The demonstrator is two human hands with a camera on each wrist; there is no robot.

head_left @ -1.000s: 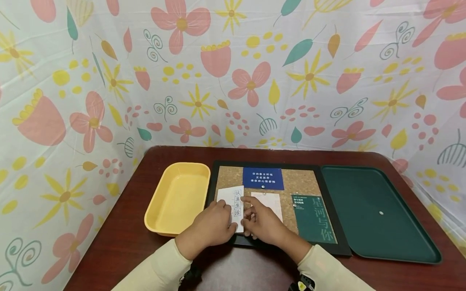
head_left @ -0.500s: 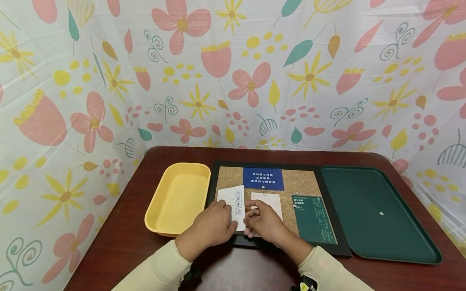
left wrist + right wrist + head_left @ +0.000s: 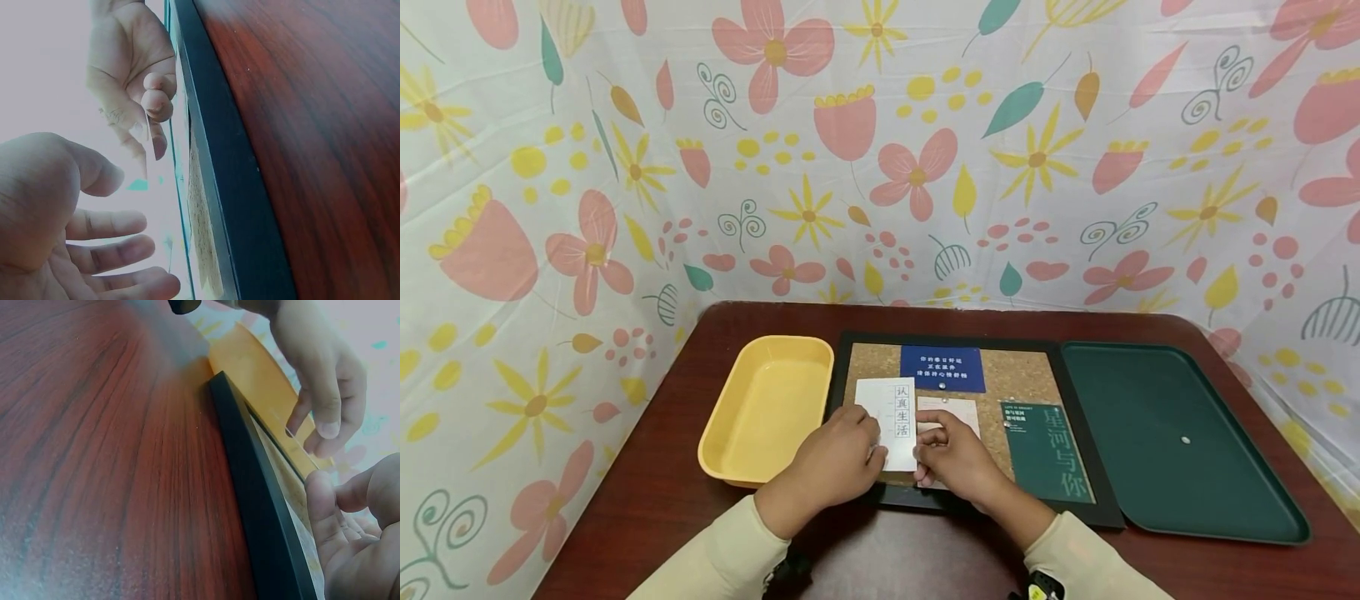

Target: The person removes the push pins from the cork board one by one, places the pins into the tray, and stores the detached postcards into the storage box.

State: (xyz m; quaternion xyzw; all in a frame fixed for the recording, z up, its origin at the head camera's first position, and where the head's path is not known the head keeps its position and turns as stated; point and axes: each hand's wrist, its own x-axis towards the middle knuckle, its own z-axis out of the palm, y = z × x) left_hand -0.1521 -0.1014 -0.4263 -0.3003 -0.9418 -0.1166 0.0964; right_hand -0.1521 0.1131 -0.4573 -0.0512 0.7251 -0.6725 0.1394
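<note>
A white card (image 3: 883,408) with a column of boxed blue characters is tilted above the left part of a black-framed corkboard (image 3: 870,360). My right hand (image 3: 957,462) pinches its right edge between thumb and fingers. At its left side is my left hand (image 3: 838,454), whose fingers (image 3: 115,255) are loosely extended, apart from the thumb in the left wrist view. From the right wrist view, the left hand (image 3: 325,381) is close to the card's thin edge. A pale pink-white card (image 3: 967,421), partly hidden by my right hand, lies on the cork.
A blue card (image 3: 942,367) and a dark green card (image 3: 1048,458) are on the board with small pins. Left of it stands a yellow tray (image 3: 767,408). A dark green tray (image 3: 1172,392), bearing one small pin (image 3: 1185,439), lies to the right on the reddish-brown table (image 3: 647,500).
The white card has shifted right and slightly away from me in my right hand. More of its left part shows beside my left hand, whose fingers have loosened from it.
</note>
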